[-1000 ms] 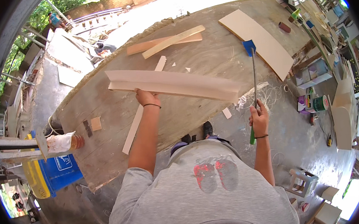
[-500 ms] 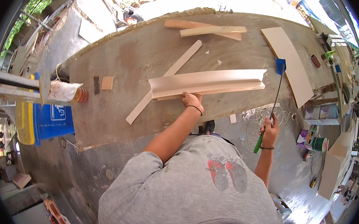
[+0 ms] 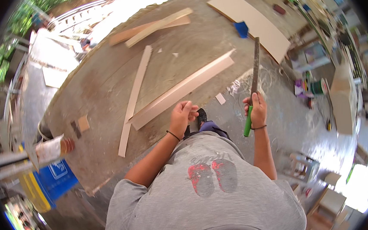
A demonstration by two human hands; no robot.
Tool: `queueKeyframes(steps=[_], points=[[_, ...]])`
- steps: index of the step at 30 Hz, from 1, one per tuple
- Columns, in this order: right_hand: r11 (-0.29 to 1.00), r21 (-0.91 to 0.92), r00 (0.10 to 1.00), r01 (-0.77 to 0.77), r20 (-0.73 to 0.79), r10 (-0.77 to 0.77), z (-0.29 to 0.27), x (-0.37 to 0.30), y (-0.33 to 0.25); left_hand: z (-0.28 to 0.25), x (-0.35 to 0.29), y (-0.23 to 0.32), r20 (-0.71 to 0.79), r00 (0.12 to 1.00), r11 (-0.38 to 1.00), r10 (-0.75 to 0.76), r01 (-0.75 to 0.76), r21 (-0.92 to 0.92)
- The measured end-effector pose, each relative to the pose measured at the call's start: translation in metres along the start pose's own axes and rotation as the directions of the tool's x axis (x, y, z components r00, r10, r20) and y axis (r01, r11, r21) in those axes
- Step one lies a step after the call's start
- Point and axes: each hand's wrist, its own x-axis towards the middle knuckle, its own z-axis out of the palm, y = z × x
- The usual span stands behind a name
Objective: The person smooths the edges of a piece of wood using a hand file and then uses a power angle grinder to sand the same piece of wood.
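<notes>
My right hand (image 3: 257, 111) is gripping the long, dark-bladed tool (image 3: 255, 64) around the bottom of its blade and the top of its green handle, with the blade pointing away from me. My left hand (image 3: 181, 119) is hanging apart from it, fingers loosely curled and nothing visible in them; I cannot tell whether the fingertips are meeting. The angled board piece (image 3: 185, 88) is lying slantwise on the table (image 3: 92, 100), just beyond my left hand, and neither hand seems to be holding it. Its left end is crossing a narrow pale strip (image 3: 136, 99).

That crossing is worrying me most: with an uneven rest under one end and no hand steadying it, I am judging that a push could rock or slide the piece. Its long edges are looking thin, so a knock from the blade could be chipping them. The blade's tip is reaching close to a wide pale panel (image 3: 268, 30) and a blue scrap (image 3: 241, 29); I cannot tell whether it is touching, but a careless swing could be scratching the panel or dragging the scrap. Small triangular offcuts (image 3: 175, 54) are lying beyond the piece, and one caught beneath it could be tilting it. Loose string (image 3: 244, 83) is tangling on the floor (image 3: 236, 119) near the table, where a stray step could be snagging my shoe (image 3: 202, 115).
</notes>
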Motion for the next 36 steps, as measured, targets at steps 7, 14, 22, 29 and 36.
queueKeyframes(steps=[7,14,22,29,36], points=[[0.996,0.074,0.996,-0.056,-0.060,0.060,-0.032,-0.016,-0.002,0.073,0.101,0.055,0.406,0.583,0.037,0.704,-0.601,0.799],[0.972,0.234,0.995,-0.029,-0.089,0.051,-0.061,0.009,0.008,0.106,0.179,0.063,0.236,0.940,-0.079,0.247,-0.224,0.971],[0.930,0.164,0.944,-0.329,0.072,0.321,-0.080,0.061,0.054,0.125,0.157,0.043,0.227,0.928,-0.113,0.295,-0.202,0.973],[0.948,0.066,0.936,-0.311,0.196,0.294,-0.070,0.091,0.080,0.172,0.188,0.060,0.258,0.945,-0.028,0.203,-0.258,0.966],[0.944,0.033,0.901,-0.327,0.314,0.301,-0.042,0.110,0.083,0.218,0.205,0.057,0.126,0.983,-0.020,0.132,-0.125,0.992]])
